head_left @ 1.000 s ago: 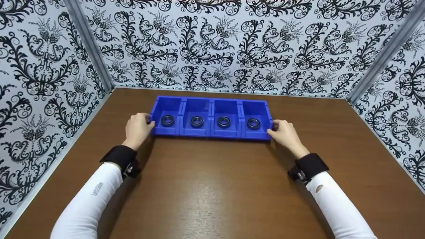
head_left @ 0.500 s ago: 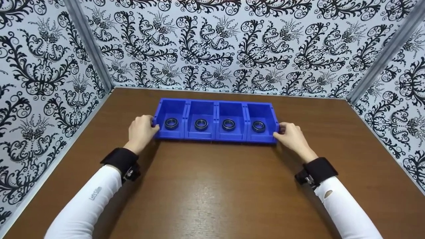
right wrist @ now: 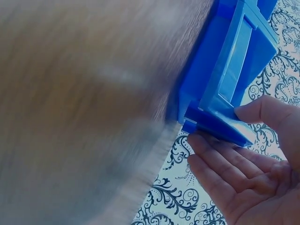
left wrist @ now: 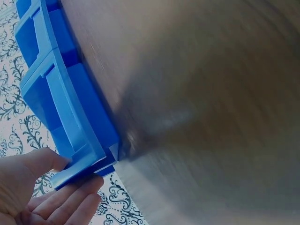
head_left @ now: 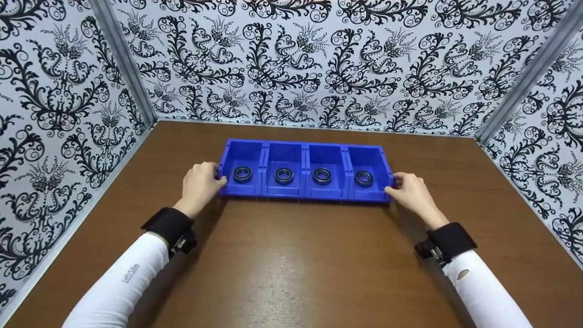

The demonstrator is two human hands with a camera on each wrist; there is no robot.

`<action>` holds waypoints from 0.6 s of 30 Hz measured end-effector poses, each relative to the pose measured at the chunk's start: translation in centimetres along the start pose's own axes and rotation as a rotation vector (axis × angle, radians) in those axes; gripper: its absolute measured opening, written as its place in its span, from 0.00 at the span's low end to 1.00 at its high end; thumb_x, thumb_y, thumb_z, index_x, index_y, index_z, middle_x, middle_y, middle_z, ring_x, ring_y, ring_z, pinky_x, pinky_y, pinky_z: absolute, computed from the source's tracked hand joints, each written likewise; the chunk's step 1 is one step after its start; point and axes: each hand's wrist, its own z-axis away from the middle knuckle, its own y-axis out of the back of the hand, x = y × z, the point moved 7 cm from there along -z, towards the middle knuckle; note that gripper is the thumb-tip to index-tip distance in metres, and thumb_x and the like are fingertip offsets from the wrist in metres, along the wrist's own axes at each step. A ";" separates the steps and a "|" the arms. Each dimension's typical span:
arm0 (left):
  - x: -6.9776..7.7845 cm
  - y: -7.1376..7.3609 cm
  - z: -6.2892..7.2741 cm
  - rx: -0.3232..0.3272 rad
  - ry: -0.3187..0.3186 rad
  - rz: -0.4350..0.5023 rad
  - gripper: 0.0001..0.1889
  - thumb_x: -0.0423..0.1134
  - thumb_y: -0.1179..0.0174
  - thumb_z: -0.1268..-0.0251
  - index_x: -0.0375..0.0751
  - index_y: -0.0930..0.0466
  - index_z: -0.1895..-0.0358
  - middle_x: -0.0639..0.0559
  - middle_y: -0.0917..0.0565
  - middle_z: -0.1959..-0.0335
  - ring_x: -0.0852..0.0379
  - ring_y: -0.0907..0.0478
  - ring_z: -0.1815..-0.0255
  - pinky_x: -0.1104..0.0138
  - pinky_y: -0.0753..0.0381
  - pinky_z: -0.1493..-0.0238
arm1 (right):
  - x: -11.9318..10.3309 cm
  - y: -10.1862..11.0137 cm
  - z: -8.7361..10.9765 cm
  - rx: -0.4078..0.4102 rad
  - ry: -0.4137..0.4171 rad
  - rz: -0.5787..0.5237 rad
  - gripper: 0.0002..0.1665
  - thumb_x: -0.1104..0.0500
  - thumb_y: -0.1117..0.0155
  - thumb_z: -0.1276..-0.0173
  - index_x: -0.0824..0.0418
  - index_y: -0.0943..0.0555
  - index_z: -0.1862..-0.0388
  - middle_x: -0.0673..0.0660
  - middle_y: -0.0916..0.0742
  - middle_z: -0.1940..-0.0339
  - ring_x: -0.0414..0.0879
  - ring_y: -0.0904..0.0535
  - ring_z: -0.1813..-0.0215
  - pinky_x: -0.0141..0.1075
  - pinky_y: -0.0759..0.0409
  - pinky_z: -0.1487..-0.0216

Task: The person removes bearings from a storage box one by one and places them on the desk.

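Observation:
A row of joined blue storage bins [head_left: 281, 192] lies across the table, with one dark metal ring bearing in each compartment. The leftmost bearing [head_left: 242, 181] and the rightmost bearing [head_left: 364, 184] rest on their bin floors. My left hand [head_left: 199, 186] grips the left end wall. Its thumb is inside and its fingers are outside, as the left wrist view shows on the blue bin [left wrist: 79, 105]. At the opposite end, my right hand [head_left: 414, 196] pinches the right wall the same way; the right wrist view shows thumb and fingers [right wrist: 220, 161] on either side. Whether the row touches the table cannot be told.
The brown wooden table [head_left: 291, 259] extends in front of the bins and to both sides. Black-and-white patterned panels [head_left: 291, 59] enclose its back and sides, with grey metal posts [head_left: 125, 61] at the back corners. Both wrists carry black straps with cameras.
Both hands have moved the bin row to the right and nearer to me, the bearings travelling with it. Each hand keeps its grip on its end wall.

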 end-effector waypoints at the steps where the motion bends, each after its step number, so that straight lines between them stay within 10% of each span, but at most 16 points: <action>1: 0.1 0.0 0.1 -0.003 0.000 0.001 0.10 0.34 0.34 0.45 0.37 0.23 0.79 0.51 0.28 0.84 0.46 0.28 0.78 0.51 0.29 0.76 | 0.1 0.0 0.1 0.001 -0.001 0.002 0.26 0.63 0.36 0.37 0.82 0.22 0.45 0.76 0.14 0.53 0.68 0.16 0.51 0.57 0.20 0.47; 18: 0.9 -0.5 0.9 -0.037 -0.007 0.064 0.07 0.35 0.31 0.43 0.34 0.17 0.72 0.53 0.26 0.82 0.53 0.30 0.79 0.61 0.36 0.79 | 1.2 1.0 1.5 -0.013 -0.020 0.002 0.28 0.62 0.35 0.36 0.82 0.24 0.43 0.76 0.15 0.50 0.68 0.17 0.47 0.57 0.22 0.45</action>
